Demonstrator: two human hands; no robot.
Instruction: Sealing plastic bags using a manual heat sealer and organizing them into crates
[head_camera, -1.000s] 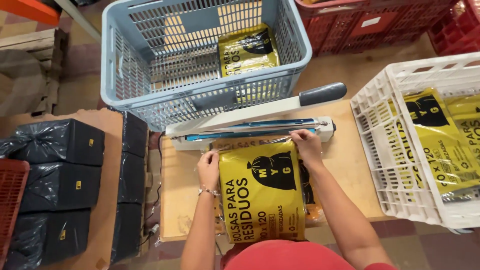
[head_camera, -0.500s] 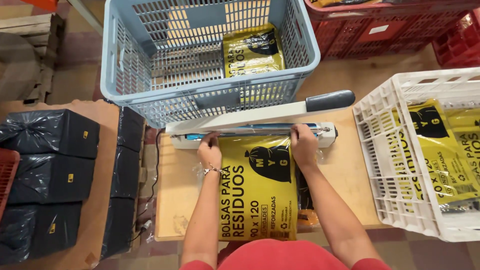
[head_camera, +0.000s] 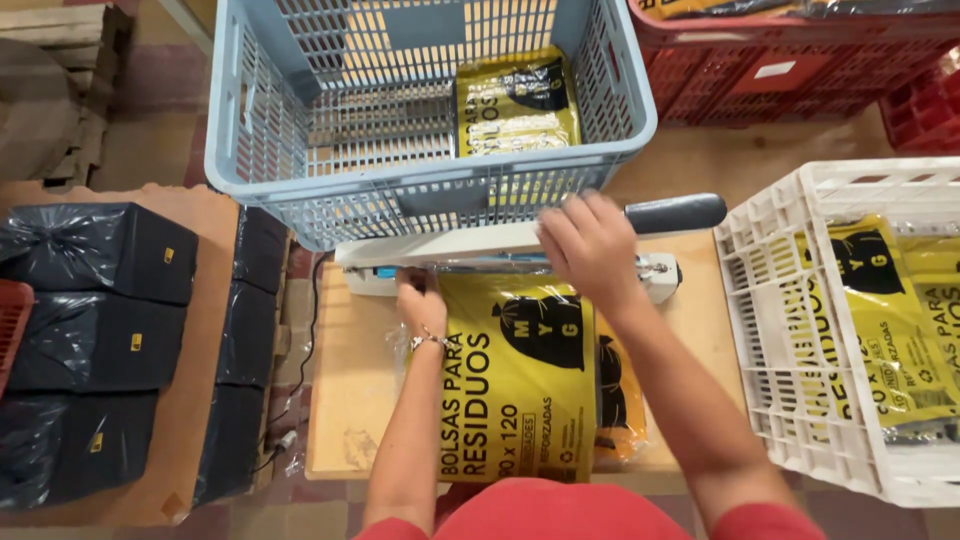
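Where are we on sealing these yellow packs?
Done: one yellow pack lies in the blue basket. In hand: the left hand pins a pack with its top edge in the sealer; the right hand rests on the raised arm, not pressed down. Left: more packs sit in the white crate.

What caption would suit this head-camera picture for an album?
Right hand on the heat sealer's arm, left hand steadying a yellow packet at the sealer; blue basket behind.

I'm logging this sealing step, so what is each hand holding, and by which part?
The left hand pinches the yellow packet at its top left corner by the sealer. The right hand rests on the sealer's arm, short of its dark handle.
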